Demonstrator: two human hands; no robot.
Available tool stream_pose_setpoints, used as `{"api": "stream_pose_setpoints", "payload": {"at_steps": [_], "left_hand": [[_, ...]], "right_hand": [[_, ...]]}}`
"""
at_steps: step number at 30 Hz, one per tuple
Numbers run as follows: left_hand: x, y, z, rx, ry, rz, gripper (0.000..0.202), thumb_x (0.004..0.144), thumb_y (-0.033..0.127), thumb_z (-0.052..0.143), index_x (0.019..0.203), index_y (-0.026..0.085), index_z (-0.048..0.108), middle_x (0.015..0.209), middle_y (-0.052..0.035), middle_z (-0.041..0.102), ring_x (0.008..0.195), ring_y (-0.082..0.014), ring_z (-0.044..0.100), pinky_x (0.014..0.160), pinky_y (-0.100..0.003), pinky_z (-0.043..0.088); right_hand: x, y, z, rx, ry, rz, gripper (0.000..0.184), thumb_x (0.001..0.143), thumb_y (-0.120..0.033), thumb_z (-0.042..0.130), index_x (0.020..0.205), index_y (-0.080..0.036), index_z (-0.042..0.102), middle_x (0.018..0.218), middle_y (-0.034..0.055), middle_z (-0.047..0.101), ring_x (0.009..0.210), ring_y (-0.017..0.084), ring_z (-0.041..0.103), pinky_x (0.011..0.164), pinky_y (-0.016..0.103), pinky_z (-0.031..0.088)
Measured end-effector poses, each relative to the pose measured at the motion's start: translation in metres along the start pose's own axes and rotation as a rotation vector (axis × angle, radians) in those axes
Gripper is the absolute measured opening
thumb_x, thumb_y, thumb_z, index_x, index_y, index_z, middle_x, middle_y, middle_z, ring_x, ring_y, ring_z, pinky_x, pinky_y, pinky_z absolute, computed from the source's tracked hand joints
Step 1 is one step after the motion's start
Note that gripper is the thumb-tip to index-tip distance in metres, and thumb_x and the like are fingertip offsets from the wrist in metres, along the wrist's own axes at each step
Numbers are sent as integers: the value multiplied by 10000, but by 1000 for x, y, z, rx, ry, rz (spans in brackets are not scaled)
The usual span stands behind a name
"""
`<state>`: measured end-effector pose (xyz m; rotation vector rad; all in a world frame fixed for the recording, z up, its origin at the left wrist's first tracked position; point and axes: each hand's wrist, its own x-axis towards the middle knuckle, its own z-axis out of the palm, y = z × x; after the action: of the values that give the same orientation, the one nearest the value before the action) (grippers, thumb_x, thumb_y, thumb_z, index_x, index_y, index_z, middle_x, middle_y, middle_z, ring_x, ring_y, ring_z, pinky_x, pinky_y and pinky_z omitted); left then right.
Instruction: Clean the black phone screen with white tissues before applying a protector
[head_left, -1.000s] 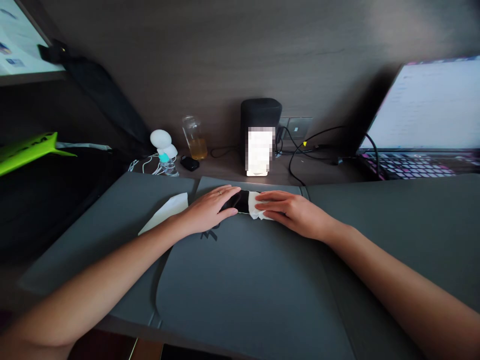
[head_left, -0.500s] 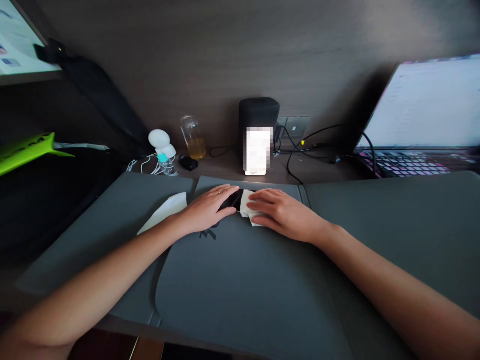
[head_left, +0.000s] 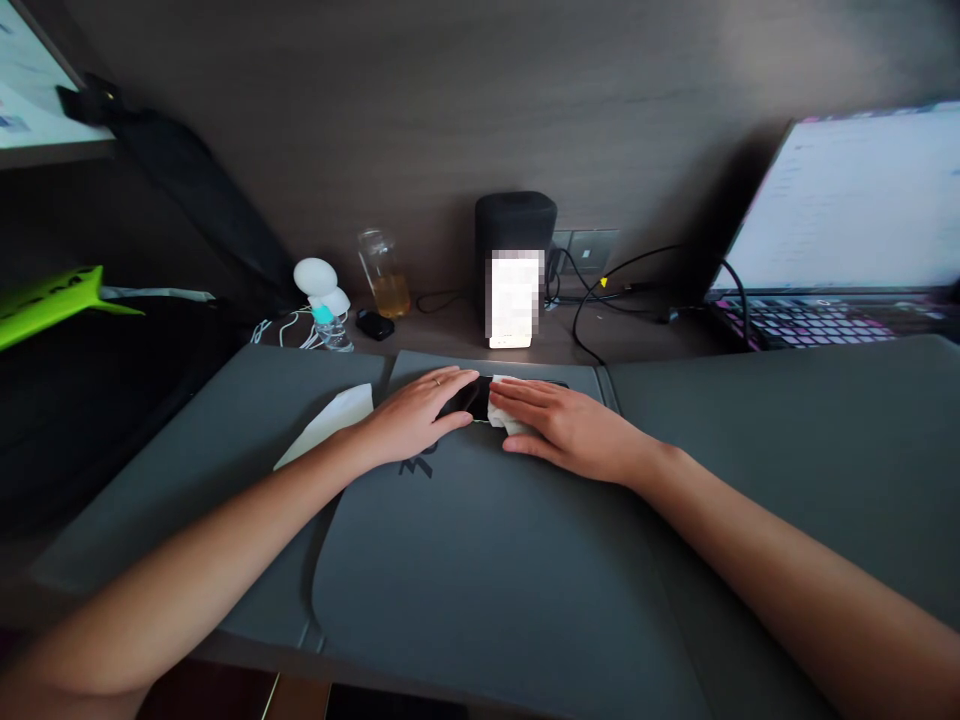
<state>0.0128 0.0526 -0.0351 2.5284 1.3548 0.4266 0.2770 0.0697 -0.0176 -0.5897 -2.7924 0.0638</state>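
From my distant seat the largest thing I see is the wall [head_left: 360, 110], dark and grained, behind the speaker [head_left: 517, 220]. The counter [head_left: 446, 335] runs beneath the speaker, and the grey mat [head_left: 487, 560] spreads over it in front. Well to the speaker's right I have the laptop [head_left: 855, 210], screen lit. A black strap [head_left: 187, 190] slants down far to the speaker's left.

I see both hands low over the mat, in front of the speaker: the left hand [head_left: 420, 415] a little to its left, the right hand [head_left: 574, 425] a little to its right. The phone [head_left: 482, 398] lies flat on the mat between and under them, black side up, crosswise before the speaker. The left grip grasps its left end, fingers at the far edge, thumb at the near.

A lit screen [head_left: 511, 300], blurred out, stands just in front of the speaker. A white sheet [head_left: 330, 425] lies forward and left of the speaker, beside the left forearm. Left of the speaker stands the bottle [head_left: 391, 292], amber liquid inside. The right grip holds the tissue [head_left: 498, 405] under nearly straight fingers, against the phone in front of the speaker. Left of the speaker, I also spot a fob [head_left: 374, 324].
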Motion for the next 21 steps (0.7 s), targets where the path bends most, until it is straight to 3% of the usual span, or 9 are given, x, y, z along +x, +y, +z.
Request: {"api": "stream_pose_setpoints", "payload": {"at_steps": [9, 14, 17, 21], "left_hand": [[0, 0, 0, 0, 8, 12, 528, 989, 388, 506, 1472, 238, 356, 1520, -56, 427, 1419, -213, 353, 1158, -365, 315], [0, 2, 0, 1, -3, -5, 520, 992, 398, 493, 1471, 250, 354, 1524, -44, 422, 1420, -214, 350, 1156, -363, 319], [0, 1, 0, 7, -6, -3, 521, 989, 406, 493, 1469, 255, 356, 1524, -44, 422, 1419, -219, 352, 1156, -367, 317], [0, 0, 1, 4, 2, 6, 527, 993, 406, 485, 1478, 261, 336, 1531, -45, 411, 1423, -221, 346, 1160, -377, 308]], "right_hand": [[3, -6, 4, 36, -57, 29, 740, 953, -586, 450, 1447, -36, 413, 1532, 194, 333, 1445, 294, 284, 1181, 473, 315], [-4, 3, -2, 85, -83, 61, 585, 992, -514, 423, 1415, -114, 481, 1508, 142, 401, 1407, 256, 374, 1146, 455, 381], [-3, 5, 0, 58, -46, 102, 628, 975, -538, 446, 1416, -91, 475, 1510, 166, 387, 1412, 286, 359, 1149, 485, 367], [2, -2, 3, 87, -46, 20, 680, 952, -568, 473, 1431, -86, 452, 1519, 166, 374, 1427, 284, 329, 1163, 475, 345]]}}
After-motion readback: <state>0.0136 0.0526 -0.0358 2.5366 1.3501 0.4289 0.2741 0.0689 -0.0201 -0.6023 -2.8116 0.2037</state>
